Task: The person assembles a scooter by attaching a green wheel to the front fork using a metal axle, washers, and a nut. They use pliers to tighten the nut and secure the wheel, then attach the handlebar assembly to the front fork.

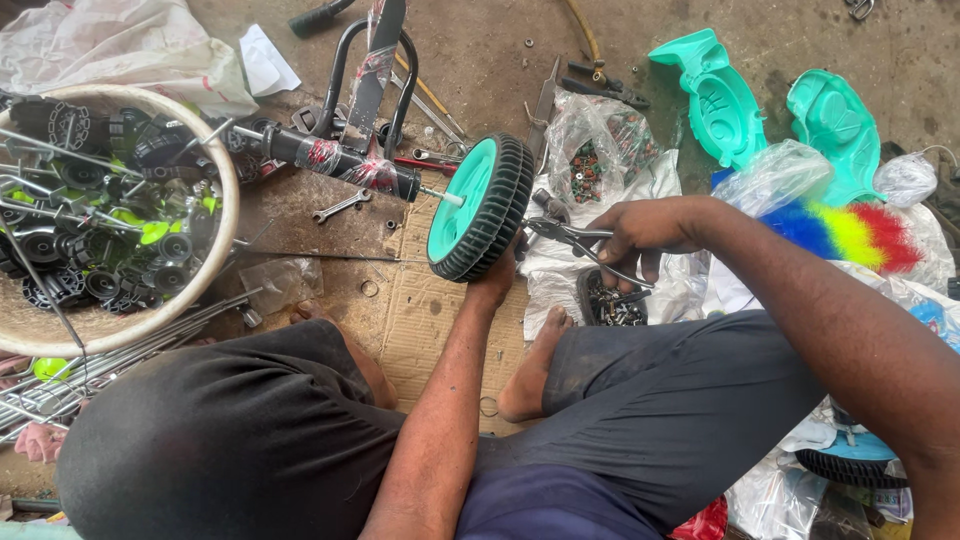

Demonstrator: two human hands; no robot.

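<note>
Teal wheel [481,208] gripped from below, seemingly, by left hand [497,277]; right hand [640,232] clasps pliers [575,240] beside tread

Left hand [497,275] behind wheel [480,208]

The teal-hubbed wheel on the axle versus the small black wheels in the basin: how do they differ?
The teal-hubbed wheel is large, mounted on an axle and steadied by the left hand; the small black wheels lie loose, piled in the round basin. Its hub is teal; theirs look black throughout. Both have black treaded rims. The right hand holds pliers.
</note>
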